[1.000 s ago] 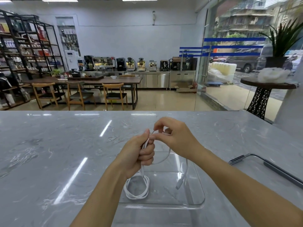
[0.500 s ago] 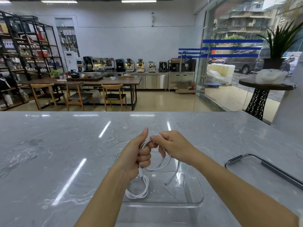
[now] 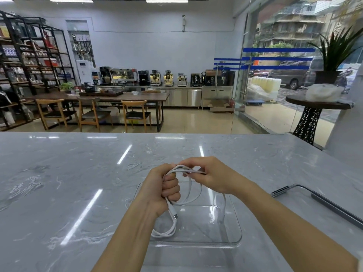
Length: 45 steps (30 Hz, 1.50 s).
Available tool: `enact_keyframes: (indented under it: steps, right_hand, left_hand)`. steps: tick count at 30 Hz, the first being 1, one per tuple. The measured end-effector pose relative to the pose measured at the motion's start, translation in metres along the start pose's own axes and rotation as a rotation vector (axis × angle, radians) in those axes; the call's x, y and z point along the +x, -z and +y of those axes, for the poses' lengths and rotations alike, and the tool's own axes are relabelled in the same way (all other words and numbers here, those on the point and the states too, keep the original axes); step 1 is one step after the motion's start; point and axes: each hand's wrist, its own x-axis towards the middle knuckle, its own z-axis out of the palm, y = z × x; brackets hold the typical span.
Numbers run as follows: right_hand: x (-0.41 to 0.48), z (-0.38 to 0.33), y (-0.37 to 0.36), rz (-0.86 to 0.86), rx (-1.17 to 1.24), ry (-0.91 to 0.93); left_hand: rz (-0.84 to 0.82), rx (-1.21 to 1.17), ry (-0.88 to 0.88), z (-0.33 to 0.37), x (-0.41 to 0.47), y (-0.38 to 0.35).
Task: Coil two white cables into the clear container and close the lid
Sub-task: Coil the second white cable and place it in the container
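Note:
A clear rectangular container [image 3: 234, 235] sits on the grey marble counter just in front of me. One coiled white cable [image 3: 167, 231] lies in its near left corner. Above the container my left hand [image 3: 163, 190] is a fist shut on a second white cable [image 3: 189, 190], whose loops hang from the fist and whose plug end dangles below it. My right hand [image 3: 211, 176] pinches the same cable at the top of the loops, close against the left hand. The clear lid [image 3: 322, 205] with dark clips lies on the counter to the right.
The marble counter [image 3: 68, 183] stretches wide to the left and beyond the container. At the far right a wall stands by the counter's corner. Past the counter are a dining table with chairs, shelves and a glass wall.
The cable's loops have grown as my right hand laid more turns onto my left fist. Both hands sank slightly toward the container. The loose tail is shorter.

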Motion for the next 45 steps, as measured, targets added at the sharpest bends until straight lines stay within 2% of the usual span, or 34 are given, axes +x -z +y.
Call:
enact_keyframes:
  steps: [4, 9, 11, 14, 15, 17, 21, 24, 29, 32, 35, 36, 38, 42, 45]
  right_hand:
    - [-0.001, 0.012, -0.006, 0.043, -0.063, 0.014]
    - [-0.007, 0.022, 0.007, 0.14, 0.131, -0.192]
    - [-0.01, 0.023, 0.016, 0.063, 0.105, -0.261]
    - [-0.011, 0.019, 0.022, -0.162, -0.209, -0.321]
    - [-0.01, 0.016, 0.022, -0.19, -0.241, -0.341]
    - [-0.009, 0.008, 0.022, -0.144, -0.114, -0.367]
    - [-0.007, -0.011, 0.028, -0.001, 0.483, -0.334]
    - [0.0, -0.021, 0.027, -0.001, 0.619, -0.247]
    - [0.008, -0.009, 0.011, 0.103, 0.435, -0.227]
    - [0.006, 0.001, -0.005, 0.084, 0.219, -0.235]
    - [0.005, 0.007, -0.018, 0.179, -0.025, -0.242]
    - [0.006, 0.008, -0.021, 0.196, -0.035, -0.23]
    - [0.008, 0.013, -0.025, 0.174, 0.122, -0.242]
    - [0.006, 0.027, -0.031, -0.016, 0.611, -0.265]
    - [0.001, 0.03, -0.037, -0.091, 0.672, -0.244]
  left_hand:
    - [0.002, -0.05, 0.014, -0.003, -0.001, -0.001]
    - [0.036, -0.185, -0.062, 0.009, 0.005, 0.014]
    - [0.08, -0.192, -0.108, 0.011, 0.008, 0.02]
    - [0.124, -0.184, -0.111, 0.003, 0.012, 0.022]
    - [0.132, -0.188, -0.104, 0.0, 0.014, 0.022]
    - [0.15, -0.186, -0.096, -0.005, 0.018, 0.023]
    - [0.187, -0.144, -0.089, -0.009, 0.023, 0.024]
    - [0.185, -0.117, -0.091, -0.011, 0.023, 0.017]
    - [0.171, -0.144, -0.087, -0.01, 0.02, 0.014]
    - [0.174, -0.146, -0.084, -0.009, 0.017, 0.016]
    - [0.168, -0.139, -0.075, -0.01, 0.015, 0.014]
    - [0.162, -0.137, -0.07, -0.01, 0.015, 0.014]
    - [0.14, -0.138, -0.057, -0.011, 0.014, 0.011]
    - [0.07, -0.154, -0.018, -0.014, 0.011, 0.007]
    - [0.037, -0.161, 0.005, -0.014, 0.009, 0.004]
